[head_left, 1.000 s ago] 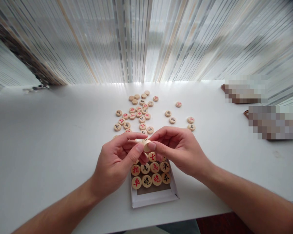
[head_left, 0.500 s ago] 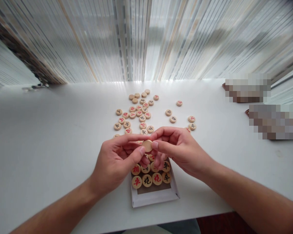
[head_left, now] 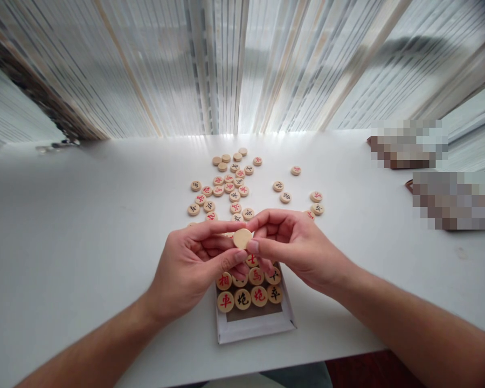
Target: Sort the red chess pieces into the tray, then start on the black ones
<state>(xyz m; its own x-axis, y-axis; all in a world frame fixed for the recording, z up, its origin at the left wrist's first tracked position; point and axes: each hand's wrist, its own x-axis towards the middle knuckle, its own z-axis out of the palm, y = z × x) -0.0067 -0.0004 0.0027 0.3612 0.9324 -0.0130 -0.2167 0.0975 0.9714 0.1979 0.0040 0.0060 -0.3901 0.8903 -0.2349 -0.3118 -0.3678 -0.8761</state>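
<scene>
A round wooden Chinese chess piece [head_left: 242, 238], its blank side facing me, is held up between my two hands. My left hand [head_left: 198, 264] grips its left edge with thumb and fingers. On the other edge, my right hand [head_left: 291, 248] pinches it with thumb and forefinger. Right below lies a shallow white box [head_left: 258, 327] with a brown bottom, where pieces with red and black characters stand in rows. A red-marked piece [head_left: 225, 302] is at the front left of those rows, and a black-marked piece [head_left: 274, 293] at the front right. My fingers hide the box's far part.
Many loose chess pieces lie beyond my hands on the white table [head_left: 105, 231], several blank side up [head_left: 225, 158]. A few sit apart to the right, among them a red-marked piece [head_left: 296, 171]. Two pixelated objects [head_left: 448, 202] rest at far right. A striped curtain [head_left: 165, 64] hangs behind.
The held piece has tilted so that its blank face shows more fully, and my left thumb has shifted slightly right beneath it. The loose pieces and the box stay in place.
</scene>
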